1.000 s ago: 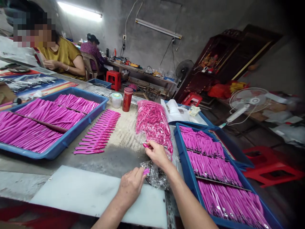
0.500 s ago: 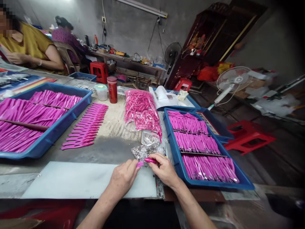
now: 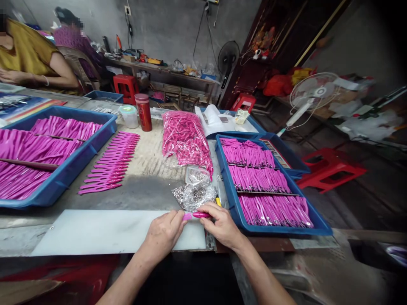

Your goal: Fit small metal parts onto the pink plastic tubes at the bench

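My left hand (image 3: 164,232) is closed on a pink plastic strip, apparently a hair-clip half (image 3: 187,216), whose end sticks out past the fingertips. In my right hand (image 3: 221,225) a shorter, darker magenta clip piece (image 3: 200,214) is pinched, pointing left. The two pieces face each other with a small gap, above the right end of a pale board (image 3: 111,233). Just beyond my fingers lies a clear bag of small silvery metal parts (image 3: 199,197). A row of pink clips (image 3: 110,163) with darker tops lies farther left.
Blue trays of pink clip pieces stand left (image 3: 74,171) and right (image 3: 229,190). A clear bag of magenta pieces (image 3: 184,137) lies mid-table, near a red bottle (image 3: 144,113) and lidded tub (image 3: 129,117). A co-worker in a yellow top (image 3: 34,53) sits at far left.
The view has shifted a little, so the table appears higher in the frame. Both hands keep hold of their pieces, whose ends look slightly closer together.
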The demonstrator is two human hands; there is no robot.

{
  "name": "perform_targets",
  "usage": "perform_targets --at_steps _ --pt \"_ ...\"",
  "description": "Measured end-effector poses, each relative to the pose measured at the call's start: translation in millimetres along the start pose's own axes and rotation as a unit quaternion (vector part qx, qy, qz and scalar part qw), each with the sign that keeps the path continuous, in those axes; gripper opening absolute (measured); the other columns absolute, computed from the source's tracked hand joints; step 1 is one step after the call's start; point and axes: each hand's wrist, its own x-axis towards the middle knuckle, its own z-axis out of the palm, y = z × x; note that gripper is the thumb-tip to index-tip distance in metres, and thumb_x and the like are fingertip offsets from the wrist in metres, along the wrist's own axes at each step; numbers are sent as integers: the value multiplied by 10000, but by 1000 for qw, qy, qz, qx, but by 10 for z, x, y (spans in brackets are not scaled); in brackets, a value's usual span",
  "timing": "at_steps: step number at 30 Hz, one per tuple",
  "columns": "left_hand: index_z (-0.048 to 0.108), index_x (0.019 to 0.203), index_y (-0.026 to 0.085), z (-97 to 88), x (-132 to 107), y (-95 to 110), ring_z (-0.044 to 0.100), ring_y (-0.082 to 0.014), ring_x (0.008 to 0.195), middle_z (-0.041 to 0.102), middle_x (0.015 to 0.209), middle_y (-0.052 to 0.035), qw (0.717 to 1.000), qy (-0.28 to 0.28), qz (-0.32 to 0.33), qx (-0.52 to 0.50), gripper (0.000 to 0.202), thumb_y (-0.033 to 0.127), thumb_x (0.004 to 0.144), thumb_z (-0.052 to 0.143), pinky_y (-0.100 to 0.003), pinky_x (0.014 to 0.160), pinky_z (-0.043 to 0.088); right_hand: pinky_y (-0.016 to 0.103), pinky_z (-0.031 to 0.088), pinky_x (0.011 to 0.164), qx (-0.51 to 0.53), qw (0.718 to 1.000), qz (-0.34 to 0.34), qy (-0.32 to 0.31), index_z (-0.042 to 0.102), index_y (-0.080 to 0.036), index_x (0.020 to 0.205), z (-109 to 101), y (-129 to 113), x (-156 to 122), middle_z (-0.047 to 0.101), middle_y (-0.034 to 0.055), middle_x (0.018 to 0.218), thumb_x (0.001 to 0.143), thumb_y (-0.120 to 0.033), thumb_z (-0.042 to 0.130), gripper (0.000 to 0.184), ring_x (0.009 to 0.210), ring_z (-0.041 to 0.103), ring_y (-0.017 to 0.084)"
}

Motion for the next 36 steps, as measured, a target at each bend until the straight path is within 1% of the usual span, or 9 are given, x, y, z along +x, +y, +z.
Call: perform_targets --at_steps 6,15,22,29,32,36 --pt "511 847 165 -12 -19 29 501 -107 523 510 622 2 1000 -30 -3 -3 192 230 868 331 -206 495 387 255 431 650 9 1000 -8 -19 590 -180 872 -4 21 -33 575 31 772 752 -123 490 166 729 526 137" --pt "505 826 167 -40 -36 39 484 -105 511 491 612 8 999 -42 4 -13 191 239 866 332 -207 480 367 263 432 675 5 998 -22 -56 593 -180 889 -24 14 -53 577 39 786 792 -157 473 156 741 526 139" --pt "502 788 167 -53 -19 77 476 -100 517 479 611 10 998 -51 13 -43 188 209 862 335 -205 487 361 248 430 649 3 996 -34 -78 596 -187 877 -9 -26 -44 571 30 756 807 -188 461 152 711 524 132" --pt "499 769 169 -89 -19 94 469 -105 515 476 606 11 997 -64 17 -38 196 214 863 333 -213 485 362 249 426 646 1 995 -34 -92 598 -178 859 15 -59 -50 572 35 752 815 -197 452 153 704 518 134" --pt "504 781 170 -100 -18 102 470 -100 515 478 607 11 997 -65 19 -43 200 220 864 329 -206 479 362 249 429 642 -2 995 -41 -96 600 -186 865 12 -65 -49 575 32 746 822 -222 449 161 703 519 135" --pt "507 788 174 -118 -10 113 471 -98 512 482 613 9 996 -81 21 -44 207 229 866 323 -203 476 367 246 431 643 -2 993 -53 -101 604 -188 871 9 -66 -51 574 29 741 826 -230 448 168 707 522 134"
